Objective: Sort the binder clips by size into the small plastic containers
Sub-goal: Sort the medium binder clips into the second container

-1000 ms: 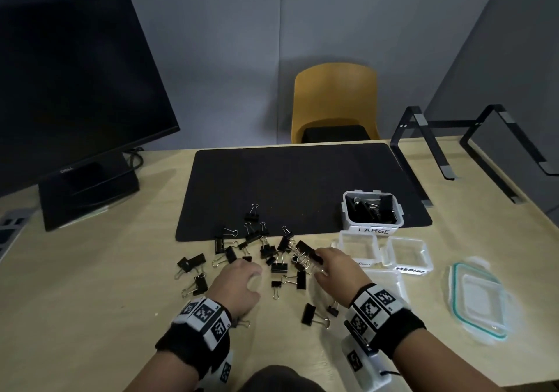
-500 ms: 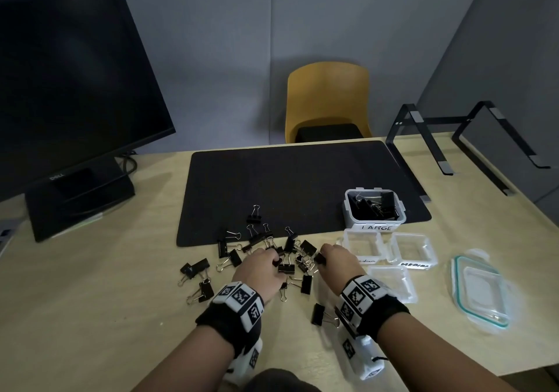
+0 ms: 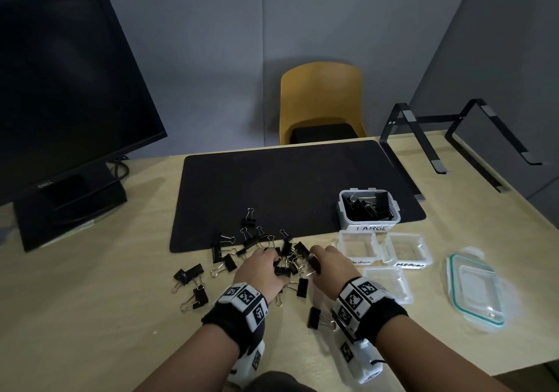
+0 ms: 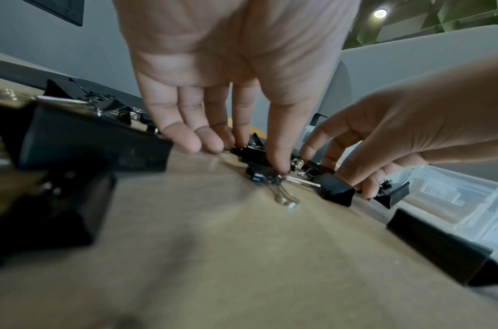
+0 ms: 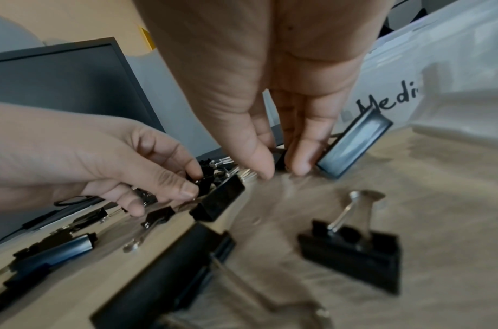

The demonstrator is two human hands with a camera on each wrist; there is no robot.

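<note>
Two hands [image 3: 298, 267] pick among scattered binder clips [image 3: 225, 266].

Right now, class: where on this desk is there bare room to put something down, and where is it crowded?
Free: the black mat behind the clips, and the bare wood between the monitor and the clips. Crowded: the scattered clips around both hands, and the tubs on the right.

Black binder clips [image 3: 284, 258], yellow chair [image 3: 320, 95]
</note>
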